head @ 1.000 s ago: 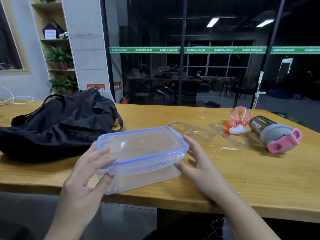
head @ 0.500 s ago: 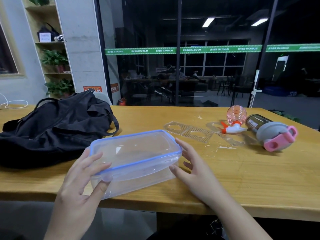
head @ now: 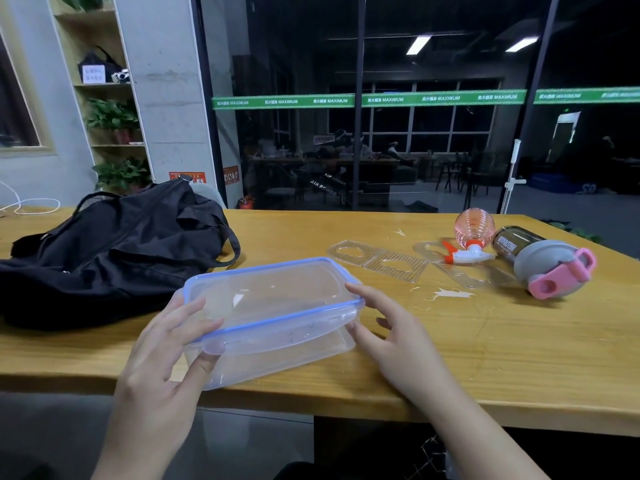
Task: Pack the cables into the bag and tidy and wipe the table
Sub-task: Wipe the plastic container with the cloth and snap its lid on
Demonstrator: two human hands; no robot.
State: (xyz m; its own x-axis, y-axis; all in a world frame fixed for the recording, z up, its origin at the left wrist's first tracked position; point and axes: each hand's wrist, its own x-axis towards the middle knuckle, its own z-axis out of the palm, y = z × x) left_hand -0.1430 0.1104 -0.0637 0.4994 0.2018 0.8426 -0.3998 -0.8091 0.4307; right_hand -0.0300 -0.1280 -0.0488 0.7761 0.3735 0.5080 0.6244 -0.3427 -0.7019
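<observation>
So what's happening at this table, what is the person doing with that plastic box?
A person is fitting a blue-rimmed lid onto a clear plastic box at the near edge of the wooden table. The left hand pinches the lid's near-left corner; the right hand touches its right end with straight fingers. A black bag lies to the left. A spray bottle, a shaker bottle and small wet patches are to the right.

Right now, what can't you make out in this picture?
Head view only:
- Contents of the black bag: hidden by its fabric.
- White cable: cut off by the left edge.
- Label on the grey bottle: too small to read.
- Whether the lid of the clear container is latched: unclear.
</observation>
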